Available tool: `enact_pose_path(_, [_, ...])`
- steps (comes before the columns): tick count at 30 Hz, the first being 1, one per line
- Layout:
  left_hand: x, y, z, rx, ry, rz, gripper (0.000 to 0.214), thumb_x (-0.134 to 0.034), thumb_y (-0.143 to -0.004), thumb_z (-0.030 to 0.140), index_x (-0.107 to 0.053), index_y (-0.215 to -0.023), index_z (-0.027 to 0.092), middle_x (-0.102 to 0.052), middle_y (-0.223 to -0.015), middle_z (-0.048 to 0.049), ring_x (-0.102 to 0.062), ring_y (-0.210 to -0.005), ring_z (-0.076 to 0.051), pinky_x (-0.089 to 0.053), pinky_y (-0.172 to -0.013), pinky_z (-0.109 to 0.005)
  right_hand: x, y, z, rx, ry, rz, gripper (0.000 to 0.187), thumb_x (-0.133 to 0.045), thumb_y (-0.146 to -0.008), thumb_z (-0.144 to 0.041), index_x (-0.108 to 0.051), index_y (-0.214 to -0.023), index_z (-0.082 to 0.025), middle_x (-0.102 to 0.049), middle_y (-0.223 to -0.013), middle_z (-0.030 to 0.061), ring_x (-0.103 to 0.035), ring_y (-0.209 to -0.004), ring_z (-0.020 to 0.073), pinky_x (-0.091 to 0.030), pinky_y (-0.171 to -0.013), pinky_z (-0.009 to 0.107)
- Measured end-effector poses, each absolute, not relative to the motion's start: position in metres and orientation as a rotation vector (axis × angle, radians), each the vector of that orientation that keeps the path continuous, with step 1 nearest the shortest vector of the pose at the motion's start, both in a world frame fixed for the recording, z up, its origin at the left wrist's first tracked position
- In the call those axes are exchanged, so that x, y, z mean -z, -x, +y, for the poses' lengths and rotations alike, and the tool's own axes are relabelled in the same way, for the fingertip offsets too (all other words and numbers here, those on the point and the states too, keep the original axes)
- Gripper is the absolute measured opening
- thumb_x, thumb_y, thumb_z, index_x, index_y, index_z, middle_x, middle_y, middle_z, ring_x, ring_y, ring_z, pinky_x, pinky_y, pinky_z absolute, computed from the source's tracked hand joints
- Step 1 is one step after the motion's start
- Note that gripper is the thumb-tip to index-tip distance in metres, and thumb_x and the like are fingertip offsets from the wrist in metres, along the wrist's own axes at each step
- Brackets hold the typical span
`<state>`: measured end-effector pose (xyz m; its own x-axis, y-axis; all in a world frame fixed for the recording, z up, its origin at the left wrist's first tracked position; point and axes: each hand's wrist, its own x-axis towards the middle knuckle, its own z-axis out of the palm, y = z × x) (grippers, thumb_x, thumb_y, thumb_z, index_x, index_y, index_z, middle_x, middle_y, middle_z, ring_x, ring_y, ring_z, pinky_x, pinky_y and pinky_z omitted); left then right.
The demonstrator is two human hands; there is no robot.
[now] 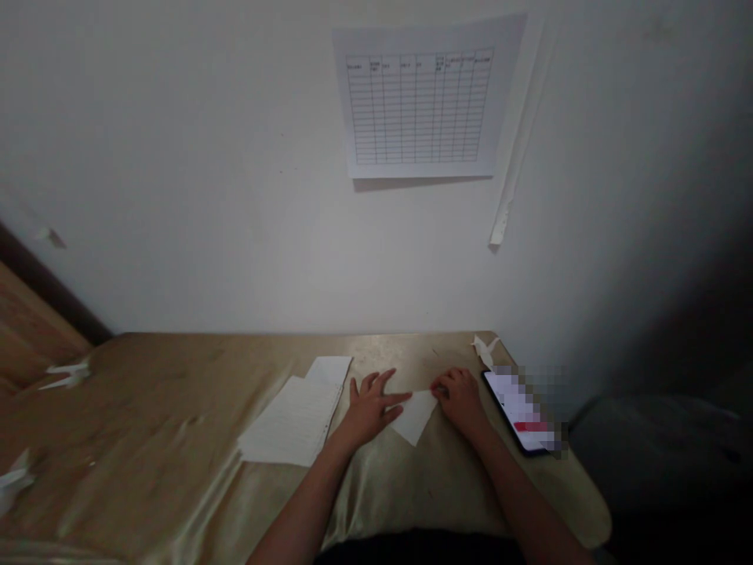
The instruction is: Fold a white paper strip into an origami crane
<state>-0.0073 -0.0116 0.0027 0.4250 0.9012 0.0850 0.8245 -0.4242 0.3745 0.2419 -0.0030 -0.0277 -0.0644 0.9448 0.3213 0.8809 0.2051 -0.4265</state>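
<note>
A small folded piece of white paper [416, 422] lies on the cloth-covered table in front of me, one corner pointing toward my body. My left hand [370, 410] has its fingers spread, with the index fingertip resting on the paper's upper left edge. At the upper right corner, my right hand [460, 399] has its fingers curled in and pinches the paper. Left of my left hand lies a stack of lined paper sheets [291, 420] with punched holes along one side.
A smartphone [518, 412] with a lit screen lies at the right edge. Folded white paper shapes sit behind it [485, 350], at the far left [69, 375] and at the near left [15, 480]. A printed table sheet [420, 106] hangs on the wall.
</note>
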Motion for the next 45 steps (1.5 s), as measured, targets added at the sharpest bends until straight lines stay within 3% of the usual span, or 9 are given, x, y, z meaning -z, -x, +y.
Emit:
enact_pose_path(8, [-0.001, 0.004, -0.011, -0.528, -2.395, 1.366, 0.015, -0.077, -0.089, 0.041, -0.082, -0.103, 0.041, -0.050, -0.160, -0.0006, -0.033, -0.149, -0.041, -0.013, -0.117, -0.080, 0.032, -0.237, 0.000, 0.071, 1.798, -1.914, 0.008, -0.069, -0.092, -0.029, -0.071, -0.095, -0.022, -0.070, -0.103, 0.0090, -0.056, -0.103, 0.0281, -0.038, -0.092, 0.041])
enact_pose_path(14, [-0.005, -0.001, -0.016, -0.459, -2.447, 1.348, 0.038, -0.081, -0.086, 0.038, -0.074, -0.122, 0.048, -0.046, -0.163, 0.0004, -0.035, -0.148, -0.042, -0.014, -0.118, -0.080, 0.030, -0.235, -0.002, 0.084, 1.780, -1.924, 0.010, -0.069, -0.093, -0.030, -0.075, -0.095, -0.023, -0.069, -0.105, 0.0107, -0.054, -0.108, 0.0302, -0.036, -0.099, 0.047])
enact_pose_path(18, [-0.005, -0.004, -0.019, -0.458, -2.441, 1.404, 0.039, -0.080, -0.086, 0.043, -0.073, -0.123, 0.051, -0.045, -0.163, 0.0019, -0.034, -0.149, -0.043, -0.013, -0.118, -0.080, 0.031, -0.236, -0.004, 0.012, 1.718, -1.908, 0.015, -0.064, -0.095, -0.028, -0.079, -0.100, -0.027, -0.068, -0.111, 0.0110, -0.053, -0.111, 0.0305, -0.036, -0.102, 0.049])
enact_pose_path(26, [-0.001, -0.003, -0.014, -0.661, -2.477, 1.566, 0.019, -0.084, -0.082, 0.037, -0.075, -0.097, 0.029, -0.061, -0.150, -0.0033, -0.041, -0.144, -0.043, -0.009, -0.119, -0.079, 0.026, -0.238, -0.004, -0.235, 1.471, -1.913, 0.029, -0.065, -0.090, -0.023, -0.076, -0.117, -0.027, -0.069, -0.123, 0.0100, -0.053, -0.120, 0.0292, -0.041, -0.109, 0.048])
enact_pose_path(29, [0.000, -0.002, -0.012, -0.647, -2.446, 1.574, 0.024, -0.079, -0.086, 0.033, -0.073, -0.108, 0.029, -0.068, -0.141, -0.0065, -0.048, -0.140, -0.039, -0.011, -0.120, -0.077, 0.019, -0.236, -0.008, -0.391, 1.341, -2.014, 0.026, -0.074, -0.087, -0.030, -0.077, -0.113, -0.027, -0.070, -0.124, 0.0073, -0.054, -0.124, 0.0280, -0.038, -0.113, 0.048])
enact_pose_path(32, [0.001, -0.002, -0.013, -0.621, -2.387, 1.618, 0.037, -0.075, -0.090, 0.035, -0.068, -0.126, 0.029, -0.073, -0.133, -0.0079, -0.053, -0.135, -0.036, -0.015, -0.120, -0.075, 0.014, -0.234, -0.016, -0.504, 1.273, -2.165, 0.046, -0.087, -0.074, -0.049, -0.077, -0.115, -0.031, -0.069, -0.129, 0.0061, -0.050, -0.131, 0.0306, -0.031, -0.118, 0.051])
enact_pose_path(37, [0.002, 0.001, -0.012, -0.645, -2.379, 1.674, 0.029, -0.070, -0.094, 0.040, -0.074, -0.121, 0.032, -0.072, -0.134, -0.0051, -0.053, -0.130, -0.036, -0.020, -0.118, -0.071, 0.009, -0.233, -0.024, -0.536, 1.291, -2.261, 0.074, -0.094, -0.060, -0.057, -0.073, -0.127, -0.032, -0.063, -0.142, 0.0075, -0.044, -0.139, 0.0342, -0.024, -0.122, 0.054])
enact_pose_path(40, [0.003, 0.004, -0.010, -0.621, -2.392, 1.695, 0.029, -0.070, -0.094, 0.037, -0.076, -0.122, 0.035, -0.071, -0.136, -0.0043, -0.052, -0.130, -0.035, -0.026, -0.117, -0.066, 0.007, -0.233, -0.025, -0.532, 1.272, -2.272, 0.069, -0.092, -0.064, -0.054, -0.074, -0.126, -0.031, -0.063, -0.143, 0.0076, -0.043, -0.141, 0.0342, -0.023, -0.123, 0.055])
enact_pose_path(45, [0.003, 0.010, -0.008, -0.507, -2.373, 1.738, 0.034, -0.068, -0.095, 0.038, -0.073, -0.129, 0.041, -0.061, -0.150, 0.0000, -0.045, -0.140, -0.037, -0.029, -0.118, -0.063, 0.007, -0.237, -0.021, -0.468, 1.200, -2.262, 0.039, -0.083, -0.080, -0.046, -0.078, -0.115, -0.029, -0.070, -0.133, 0.0065, -0.051, -0.133, 0.0303, -0.024, -0.122, 0.056])
